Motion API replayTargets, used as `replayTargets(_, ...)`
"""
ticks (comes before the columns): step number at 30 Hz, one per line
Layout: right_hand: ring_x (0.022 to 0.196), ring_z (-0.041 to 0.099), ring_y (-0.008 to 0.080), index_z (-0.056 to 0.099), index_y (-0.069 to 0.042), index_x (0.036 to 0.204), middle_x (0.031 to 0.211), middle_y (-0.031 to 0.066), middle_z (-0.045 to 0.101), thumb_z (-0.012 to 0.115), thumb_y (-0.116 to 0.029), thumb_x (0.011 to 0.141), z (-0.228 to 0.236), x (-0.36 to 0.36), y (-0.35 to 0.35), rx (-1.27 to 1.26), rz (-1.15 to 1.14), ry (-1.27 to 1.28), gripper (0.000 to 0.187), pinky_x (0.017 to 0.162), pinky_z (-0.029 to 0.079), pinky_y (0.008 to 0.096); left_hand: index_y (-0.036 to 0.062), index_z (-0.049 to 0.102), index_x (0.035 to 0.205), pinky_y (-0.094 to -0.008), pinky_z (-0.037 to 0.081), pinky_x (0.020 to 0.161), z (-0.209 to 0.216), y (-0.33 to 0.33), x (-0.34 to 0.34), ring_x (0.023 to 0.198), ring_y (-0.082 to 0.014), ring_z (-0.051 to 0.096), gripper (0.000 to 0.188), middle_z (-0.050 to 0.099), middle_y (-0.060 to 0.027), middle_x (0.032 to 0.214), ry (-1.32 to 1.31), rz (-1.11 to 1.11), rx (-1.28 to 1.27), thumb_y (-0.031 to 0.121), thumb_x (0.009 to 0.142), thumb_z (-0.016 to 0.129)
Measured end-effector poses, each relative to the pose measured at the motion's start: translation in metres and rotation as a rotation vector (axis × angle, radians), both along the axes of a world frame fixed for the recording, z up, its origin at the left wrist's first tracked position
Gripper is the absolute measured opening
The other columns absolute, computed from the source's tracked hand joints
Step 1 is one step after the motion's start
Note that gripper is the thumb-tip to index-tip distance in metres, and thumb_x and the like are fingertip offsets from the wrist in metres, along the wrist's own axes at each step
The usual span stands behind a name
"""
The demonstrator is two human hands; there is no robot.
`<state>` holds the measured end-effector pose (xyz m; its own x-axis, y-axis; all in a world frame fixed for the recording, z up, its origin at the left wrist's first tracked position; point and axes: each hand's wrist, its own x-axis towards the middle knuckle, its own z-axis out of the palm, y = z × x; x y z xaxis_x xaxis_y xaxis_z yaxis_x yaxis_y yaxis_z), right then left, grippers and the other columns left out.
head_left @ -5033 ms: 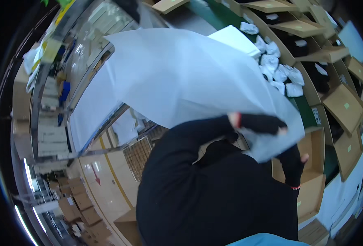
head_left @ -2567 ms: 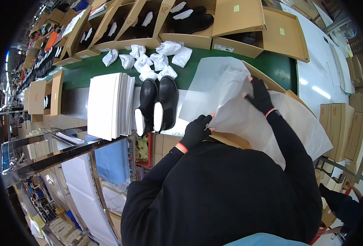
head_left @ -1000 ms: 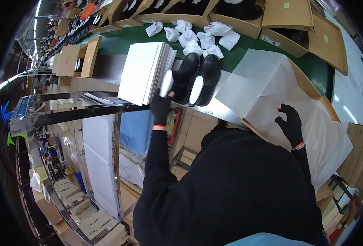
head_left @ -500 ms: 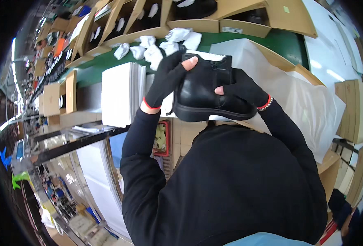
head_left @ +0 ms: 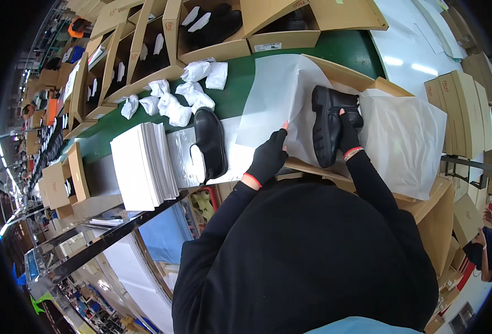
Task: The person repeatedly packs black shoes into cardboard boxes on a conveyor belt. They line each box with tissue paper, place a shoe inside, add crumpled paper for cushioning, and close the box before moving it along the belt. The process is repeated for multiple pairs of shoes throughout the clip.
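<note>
Boot's shifted right since the last frame: it was upright between both hands, now the black ankle boot [head_left: 325, 128] is over the tissue-lined shoebox [head_left: 343, 75], tipped on its side, sole facing left. Right hand [head_left: 348, 132] alone has it, fingers closed around the upper. Left hand [head_left: 269, 156] has come off it and is at the tissue paper [head_left: 273, 100] near the box's left end, fingers extended; can't tell if they're pinching the sheet.

Risks as I judge them: the lugged sole could snag the thin tissue and tear it or drag it into the box, since the sheet lies loose over the rim. One-handed hold on smooth leather could roll, scuffing the toe on cardboard. If my left hand pulls while the boot pins the sheet, expect a rip.

Around: second boot [head_left: 209, 136] lies left on the bench [head_left: 362, 53], just right of the white paper stack [head_left: 140, 164]; its near end is close to the bench edge, so a sleeve could knock it off. White paper wads [head_left: 176, 108] sit beyond it. Filled shoeboxes [head_left: 215, 53] line the far side. Cartons [head_left: 451, 114] stand close on the right, limiting elbow room; a co-worker there handles a cardboard box [head_left: 466, 220].
</note>
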<state>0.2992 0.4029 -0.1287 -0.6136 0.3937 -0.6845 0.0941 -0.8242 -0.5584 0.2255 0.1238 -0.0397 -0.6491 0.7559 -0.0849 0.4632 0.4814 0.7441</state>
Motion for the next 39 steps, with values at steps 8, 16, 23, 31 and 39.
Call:
replayTargets(8, 0.106, 0.057, 0.0221, 0.058, -0.002, 0.124, 0.117, 0.0114, 0.060, 0.062, -0.063, 0.083, -0.048, -0.055, 0.001, 0.321, 0.010, -0.149, 0.075, 0.094, 0.045, 0.0339, 0.0132, 0.024, 0.150, -0.0421, 0.048, 0.075, -0.003, 0.011, 0.012, 0.089, -0.0345, 0.060, 0.076, 0.054, -0.0160, 0.110, -0.028, -0.073, 0.086, 0.006, 0.082, 0.057)
replayTargets(16, 0.121, 0.051, 0.0285, 0.047, -0.009, 0.134, 0.131, 0.0130, 0.052, 0.061, -0.048, 0.090, 0.000, -0.014, -0.013, -0.155, 0.264, -0.091, 0.060, 0.095, 0.044, 0.0496, 0.0130, 0.040, 0.144, -0.0341, 0.050, 0.080, -0.019, -0.046, -0.032, 0.090, -0.0257, 0.066, 0.062, 0.064, -0.0130, 0.116, -0.142, -0.009, -0.017, 0.028, 0.090, 0.065)
replayTargets(23, 0.095, 0.064, 0.0181, 0.047, -0.005, 0.131, 0.108, 0.0089, 0.062, 0.065, -0.028, 0.090, 0.055, 0.072, -0.047, 0.323, 0.440, -0.127, 0.050, 0.077, 0.051, 0.0314, 0.0143, 0.063, 0.119, -0.0407, 0.051, 0.080, -0.055, -0.114, -0.238, 0.101, -0.0313, 0.061, 0.043, 0.061, -0.0168, 0.118, 0.718, -0.035, -0.302, 0.014, 0.075, 0.067)
replayTargets(31, 0.087, 0.061, 0.0104, 0.055, -0.002, 0.123, 0.095, 0.0033, 0.064, 0.063, -0.014, 0.091, 0.109, 0.080, -0.080, 0.812, 0.501, -0.047, 0.035, 0.078, 0.048, 0.0264, 0.0084, 0.066, 0.105, -0.0462, 0.049, 0.074, -0.026, -0.064, -0.291, 0.085, -0.0318, 0.063, 0.039, 0.066, -0.0131, 0.095, 0.831, -0.079, -0.272, 0.018, 0.068, 0.070)
replayTargets(39, 0.114, 0.055, 0.0183, 0.040, -0.004, 0.141, 0.128, 0.0116, 0.056, 0.080, -0.013, 0.073, 0.158, 0.046, -0.093, 0.877, 0.479, 0.361, 0.080, 0.093, 0.047, 0.0327, 0.0047, 0.061, 0.094, -0.0319, 0.049, 0.074, 0.113, 0.025, -0.059, 0.086, -0.0210, 0.064, 0.029, 0.063, -0.0079, 0.092, 0.127, -0.327, 0.307, 0.014, 0.072, 0.077)
